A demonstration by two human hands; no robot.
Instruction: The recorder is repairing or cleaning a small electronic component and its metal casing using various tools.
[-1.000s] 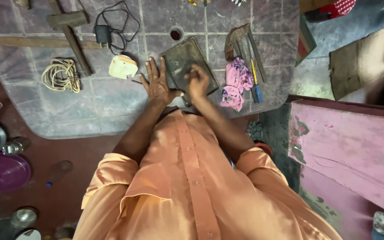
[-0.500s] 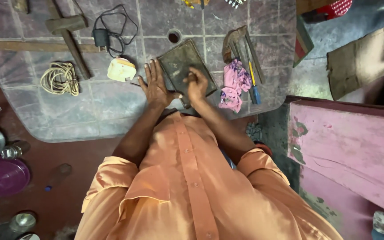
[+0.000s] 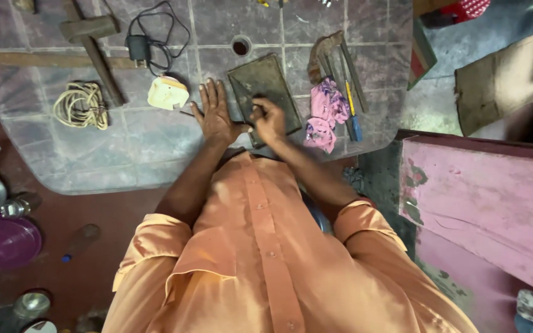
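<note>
Your left hand (image 3: pixel 216 114) is lying spread flat against the left edge of the dark rectangular slab (image 3: pixel 265 92), steadying it; your right hand (image 3: pixel 269 118) is curling closed over its near end, whatever it grips hidden. Just right of the slab, a pink rag (image 3: pixel 326 115) is lying.

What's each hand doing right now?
Left hand: open, flat beside the dark slab.
Right hand: closed on the slab; what it grips cannot be told.
</note>
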